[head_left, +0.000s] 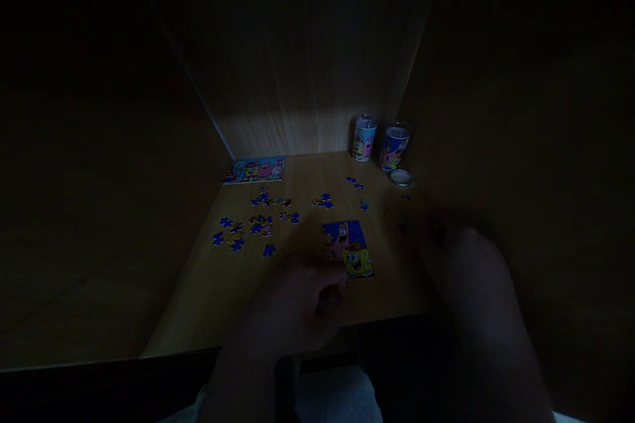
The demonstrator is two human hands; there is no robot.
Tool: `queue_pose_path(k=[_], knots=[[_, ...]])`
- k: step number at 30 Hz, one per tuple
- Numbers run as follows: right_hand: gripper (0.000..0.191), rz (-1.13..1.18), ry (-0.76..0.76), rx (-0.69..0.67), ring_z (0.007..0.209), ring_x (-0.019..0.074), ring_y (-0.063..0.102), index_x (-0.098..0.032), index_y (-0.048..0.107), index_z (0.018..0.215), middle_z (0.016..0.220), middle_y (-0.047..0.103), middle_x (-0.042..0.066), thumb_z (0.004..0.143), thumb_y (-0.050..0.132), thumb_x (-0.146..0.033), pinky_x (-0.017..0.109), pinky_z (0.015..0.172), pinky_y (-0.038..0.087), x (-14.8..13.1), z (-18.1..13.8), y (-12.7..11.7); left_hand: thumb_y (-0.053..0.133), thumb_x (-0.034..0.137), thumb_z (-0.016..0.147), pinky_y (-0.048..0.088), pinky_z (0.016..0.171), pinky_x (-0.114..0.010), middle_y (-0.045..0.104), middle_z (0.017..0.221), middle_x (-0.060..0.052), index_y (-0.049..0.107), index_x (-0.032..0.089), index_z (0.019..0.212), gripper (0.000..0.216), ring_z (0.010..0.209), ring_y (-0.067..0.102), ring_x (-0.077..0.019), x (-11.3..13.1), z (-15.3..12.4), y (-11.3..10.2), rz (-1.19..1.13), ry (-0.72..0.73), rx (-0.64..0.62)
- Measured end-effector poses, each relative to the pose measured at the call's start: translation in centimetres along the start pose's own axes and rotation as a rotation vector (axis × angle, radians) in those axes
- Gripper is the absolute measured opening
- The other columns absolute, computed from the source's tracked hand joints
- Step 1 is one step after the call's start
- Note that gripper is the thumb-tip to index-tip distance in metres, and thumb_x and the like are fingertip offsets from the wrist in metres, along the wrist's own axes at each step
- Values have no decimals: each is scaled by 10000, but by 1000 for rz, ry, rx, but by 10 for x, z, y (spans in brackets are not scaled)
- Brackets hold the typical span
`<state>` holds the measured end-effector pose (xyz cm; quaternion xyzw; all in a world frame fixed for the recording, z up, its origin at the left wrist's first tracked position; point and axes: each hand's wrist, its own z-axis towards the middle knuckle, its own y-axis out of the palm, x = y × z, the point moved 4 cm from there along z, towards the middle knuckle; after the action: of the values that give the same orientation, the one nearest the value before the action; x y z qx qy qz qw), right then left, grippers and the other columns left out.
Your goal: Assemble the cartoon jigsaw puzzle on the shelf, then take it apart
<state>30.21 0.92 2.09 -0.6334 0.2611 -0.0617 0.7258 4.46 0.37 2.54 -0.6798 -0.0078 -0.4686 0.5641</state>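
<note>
A partly joined jigsaw puzzle [358, 258] of yellow and pink cartoon figures on blue lies flat on the wooden surface [297, 175]. My left hand [305, 301] is curled at its lower left corner, thumb and forefinger at the puzzle's edge. Whether a piece is between those fingers is hidden. To the right, my right hand [459, 251] is over the surface beside a loose puzzle piece [403, 228]. Its fingers are lost in dark and blur. Another small piece [405, 197] lies just beyond it.
Several loose puzzle pieces [238, 244] are scattered at the left, with a small cluster [325, 201] above the puzzle. A finished picture panel [255, 170] lies at the back left. Two printed cans [364, 139] and a round lid [401, 177] stand back right. Wooden walls enclose the surface.
</note>
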Motion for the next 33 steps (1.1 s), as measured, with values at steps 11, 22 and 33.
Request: queue_pose_path(k=[11, 22, 33], knots=[[401, -56, 63, -31, 799, 330, 813, -180, 746, 1247, 888, 816, 164, 1152, 410, -379, 394, 738, 573, -13, 7, 11, 591, 127, 828, 274, 582, -282, 569, 633, 57, 560, 213, 720, 141, 587, 539, -117, 1, 4, 1, 38, -72, -55], [409, 8, 85, 26, 855, 372, 826, -187, 679, 1400, 897, 819, 171, 1134, 400, -324, 420, 761, 585, -15, 4, 13, 624, 174, 861, 307, 621, -309, 659, 686, 28, 593, 217, 703, 167, 647, 603, -156, 6, 8, 3, 125, -101, -79], [442, -78, 25, -42, 807, 354, 821, -225, 701, 1366, 892, 816, 163, 1159, 357, -408, 405, 724, 574, -20, 4, 19, 624, 248, 910, 346, 633, -334, 724, 744, -11, 649, 226, 741, 172, 703, 668, -205, 10, 10, 6, 226, -148, -85]])
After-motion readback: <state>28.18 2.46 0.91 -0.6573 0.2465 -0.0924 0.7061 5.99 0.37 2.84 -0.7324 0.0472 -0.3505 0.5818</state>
